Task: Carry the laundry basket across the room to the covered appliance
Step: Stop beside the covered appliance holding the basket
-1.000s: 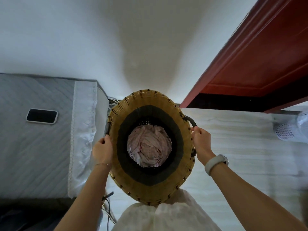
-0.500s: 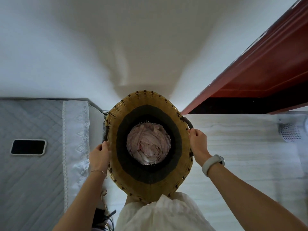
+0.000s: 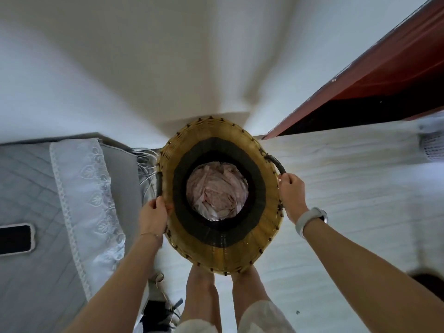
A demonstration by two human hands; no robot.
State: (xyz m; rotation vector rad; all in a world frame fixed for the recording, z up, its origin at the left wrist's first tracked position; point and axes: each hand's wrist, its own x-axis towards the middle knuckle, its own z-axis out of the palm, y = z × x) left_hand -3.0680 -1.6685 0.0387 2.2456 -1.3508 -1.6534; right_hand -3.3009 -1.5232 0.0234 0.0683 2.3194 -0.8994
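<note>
I look straight down into a round woven laundry basket [image 3: 218, 255], tan with a dark band inside, held in front of my legs. Pale pink crumpled laundry [image 3: 216, 191] fills its bottom. My left hand [image 3: 153, 215] grips the black handle on the basket's left rim. My right hand [image 3: 292, 195], with a white watch on the wrist, grips the black handle on the right rim. The covered appliance [image 3: 36, 193] stands just left of the basket under a grey quilted cover with a white lace cloth [image 3: 89, 200] draped over its edge.
A phone [image 3: 14, 239] lies on the appliance cover at far left. Loose cables [image 3: 144, 164] hang between appliance and basket. A red-brown door [image 3: 374, 82] stands at upper right, a white perforated bin [image 3: 432, 147] at far right. The floor is pale; a white wall corner lies ahead.
The basket has sunk lower in my view, in front of my bare legs. The appliance and phone have slid left and down. Both hands keep their hold on the handles.
</note>
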